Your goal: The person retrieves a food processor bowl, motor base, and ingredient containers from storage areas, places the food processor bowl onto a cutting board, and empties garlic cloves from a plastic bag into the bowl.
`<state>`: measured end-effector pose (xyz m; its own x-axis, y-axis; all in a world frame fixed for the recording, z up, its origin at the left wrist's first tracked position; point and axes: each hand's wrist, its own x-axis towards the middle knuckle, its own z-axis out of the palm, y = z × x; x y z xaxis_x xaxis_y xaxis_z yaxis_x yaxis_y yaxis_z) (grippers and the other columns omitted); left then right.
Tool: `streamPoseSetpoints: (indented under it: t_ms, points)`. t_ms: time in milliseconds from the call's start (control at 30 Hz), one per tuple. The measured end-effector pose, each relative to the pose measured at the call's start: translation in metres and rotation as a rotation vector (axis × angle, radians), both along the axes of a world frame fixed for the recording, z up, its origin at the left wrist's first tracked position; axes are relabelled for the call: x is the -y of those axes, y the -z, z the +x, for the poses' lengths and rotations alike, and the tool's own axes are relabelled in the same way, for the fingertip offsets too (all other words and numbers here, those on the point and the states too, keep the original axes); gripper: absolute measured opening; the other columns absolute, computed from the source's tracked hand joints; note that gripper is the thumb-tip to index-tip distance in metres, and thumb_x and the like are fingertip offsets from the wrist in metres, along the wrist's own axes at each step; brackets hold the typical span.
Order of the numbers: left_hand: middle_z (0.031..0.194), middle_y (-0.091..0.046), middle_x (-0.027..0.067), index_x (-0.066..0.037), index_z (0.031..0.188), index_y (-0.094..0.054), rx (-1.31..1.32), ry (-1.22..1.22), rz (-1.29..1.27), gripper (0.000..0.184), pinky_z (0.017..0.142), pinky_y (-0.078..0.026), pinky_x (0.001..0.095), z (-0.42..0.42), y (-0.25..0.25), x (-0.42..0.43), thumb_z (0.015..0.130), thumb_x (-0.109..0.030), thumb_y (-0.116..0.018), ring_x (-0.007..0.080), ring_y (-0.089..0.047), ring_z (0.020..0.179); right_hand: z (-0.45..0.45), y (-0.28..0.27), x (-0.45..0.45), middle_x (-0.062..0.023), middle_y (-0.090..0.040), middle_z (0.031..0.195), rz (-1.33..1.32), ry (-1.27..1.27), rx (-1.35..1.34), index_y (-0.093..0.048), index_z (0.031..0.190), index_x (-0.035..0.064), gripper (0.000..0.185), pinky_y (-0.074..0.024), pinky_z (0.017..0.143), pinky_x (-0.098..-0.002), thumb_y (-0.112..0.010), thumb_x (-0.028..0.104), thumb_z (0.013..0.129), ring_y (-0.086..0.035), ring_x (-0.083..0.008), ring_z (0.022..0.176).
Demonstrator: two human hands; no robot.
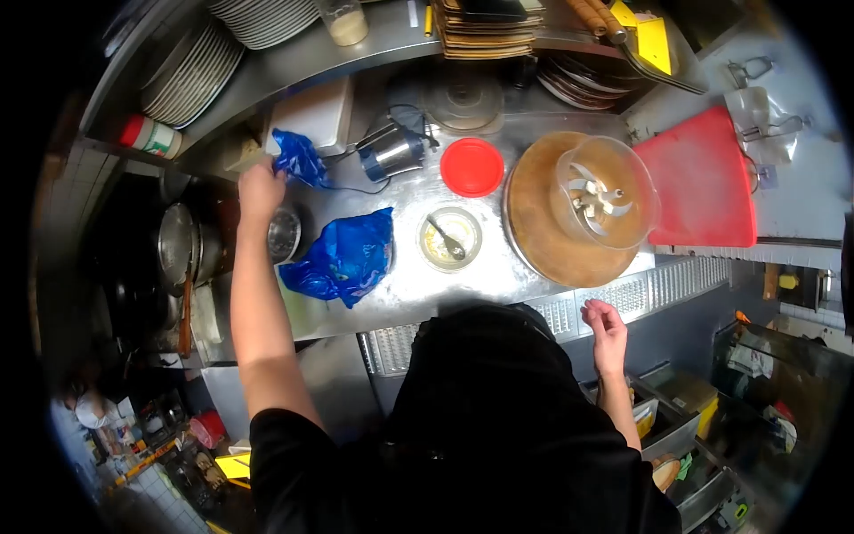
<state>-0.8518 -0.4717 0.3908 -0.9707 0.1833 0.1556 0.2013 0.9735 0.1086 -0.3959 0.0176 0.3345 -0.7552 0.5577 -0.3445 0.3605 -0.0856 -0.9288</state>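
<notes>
My left hand (261, 189) reaches to the back left of the steel counter, its fingers curled at the edge of a small crumpled blue plastic bag (301, 158). What the fingertips hold is hidden. A larger blue plastic bag (342, 258) lies nearer to me. My right hand (607, 334) hangs in the air by the counter's front edge, fingers loosely bent and holding nothing. Between my hands stands a clear tub (476, 247) with a dark spoon in it. A clear processor bowl (569, 209) with blades and pale chunks rests on a round wooden board (535, 214).
A red lid (471, 167) and a steel motor unit (391, 151) with a cord lie behind the tub. A red cutting board (698, 182) is at right. Pans (178, 236) stand at left. Plates (196, 76) line the shelf above.
</notes>
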Motion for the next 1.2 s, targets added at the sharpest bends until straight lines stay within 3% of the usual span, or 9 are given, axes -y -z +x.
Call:
streamPoseSetpoints:
  t_ms: [133,233,267,400,533,633,800,1000,1200]
  points:
    - [0.089,-0.068,0.0227,-0.001,0.096,-0.064,-0.172,0.02,0.125,0.022,0.079,-0.05,0.0489,0.032,-0.098,-0.024,0.082,-0.016,-0.071,0.0456,-0.063,0.085,-0.049,-0.012,0.0,-0.0118,-0.068,0.115,0.044,-0.226,-0.057,-0.06,0.121,-0.0044,0.026,-0.0512,0.094,-0.0297,-0.061,0.005,0.097,-0.065,-0.017,0.107]
    - [0.069,-0.058,0.0117,0.001,0.092,-0.061,-0.129,0.053,0.392,0.019,0.062,-0.045,0.0289,0.056,-0.154,-0.045,0.087,-0.013,-0.072,0.0098,-0.046,0.064,-0.098,-0.051,0.014,-0.013,-0.067,0.118,-0.003,-0.377,-0.192,-0.057,0.127,-0.0037,0.032,-0.0509,0.095,-0.0288,-0.061,0.002,0.096,-0.064,-0.017,0.109]
    - [0.071,-0.061,0.005,0.001,0.091,-0.062,-0.082,0.048,0.449,0.015,0.061,-0.044,0.0266,0.07,-0.178,-0.063,0.09,-0.012,-0.07,0.0073,-0.048,0.065,-0.113,-0.059,0.016,-0.0137,-0.066,0.119,-0.054,-0.415,-0.236,-0.054,0.13,-0.0035,0.035,-0.0514,0.095,-0.0293,-0.06,0.001,0.096,-0.063,-0.0175,0.111]
    - [0.085,-0.062,-0.0056,-0.004,0.095,-0.063,0.144,0.276,0.932,0.008,0.068,-0.042,0.0182,0.104,-0.224,-0.125,0.094,-0.011,-0.067,0.0015,-0.052,0.076,-0.173,-0.089,0.036,-0.0185,-0.054,0.136,-0.311,-0.49,-0.406,-0.041,0.142,-0.0031,0.051,-0.0521,0.098,-0.0329,-0.061,0.002,0.096,-0.059,-0.0227,0.121]
    - [0.088,-0.065,-0.0011,-0.002,0.098,-0.063,0.328,0.471,1.142,0.008,0.075,-0.045,0.0202,0.13,-0.236,-0.203,0.094,-0.008,-0.066,0.0048,-0.057,0.081,-0.2,-0.097,0.054,-0.0179,-0.046,0.144,-0.886,-0.438,-0.412,-0.034,0.147,0.0006,0.056,-0.0453,0.108,-0.0468,-0.058,0.022,0.101,-0.052,-0.0301,0.128]
    - [0.091,-0.066,-0.001,-0.003,0.098,-0.063,0.414,0.498,1.191,0.007,0.077,-0.046,0.0196,0.152,-0.227,-0.268,0.094,-0.008,-0.067,0.0045,-0.058,0.083,-0.203,-0.095,0.042,-0.0146,-0.046,0.145,-1.243,-0.413,-0.817,-0.037,0.144,0.0013,0.05,-0.0446,0.107,-0.0484,-0.054,0.022,0.103,-0.051,-0.0303,0.13]
    - [0.09,-0.066,-0.0028,-0.004,0.098,-0.062,0.527,0.567,1.208,0.009,0.074,-0.047,0.0199,0.162,-0.166,-0.351,0.094,-0.009,-0.069,0.0032,-0.057,0.081,-0.185,-0.11,-0.035,-0.0142,-0.06,0.131,-1.147,-0.023,-0.877,-0.049,0.134,0.0026,0.038,-0.0442,0.107,-0.0475,-0.052,0.026,0.104,-0.057,-0.029,0.121]
    - [0.096,-0.068,-0.0011,-0.003,0.103,-0.064,0.639,0.593,1.225,0.012,0.081,-0.048,0.0222,0.168,-0.082,-0.422,0.092,-0.003,-0.068,0.0055,-0.06,0.087,-0.158,-0.103,-0.135,-0.0105,-0.063,0.125,-0.611,0.07,-0.782,-0.052,0.131,0.0032,0.036,-0.0516,0.094,-0.0414,-0.057,0.021,0.1,-0.062,-0.0223,0.11]
    - [0.116,-0.065,0.0036,-0.002,0.129,-0.055,0.784,0.535,1.463,0.044,0.091,-0.049,0.0267,0.178,-0.04,-0.446,0.088,-0.003,-0.071,0.0118,-0.061,0.103,-0.151,-0.131,-0.178,-0.0059,-0.067,0.115,-0.194,-0.146,-0.615,-0.058,0.123,0.0014,0.036,-0.0489,0.092,-0.0283,-0.071,0.014,0.092,-0.061,-0.0137,0.104]
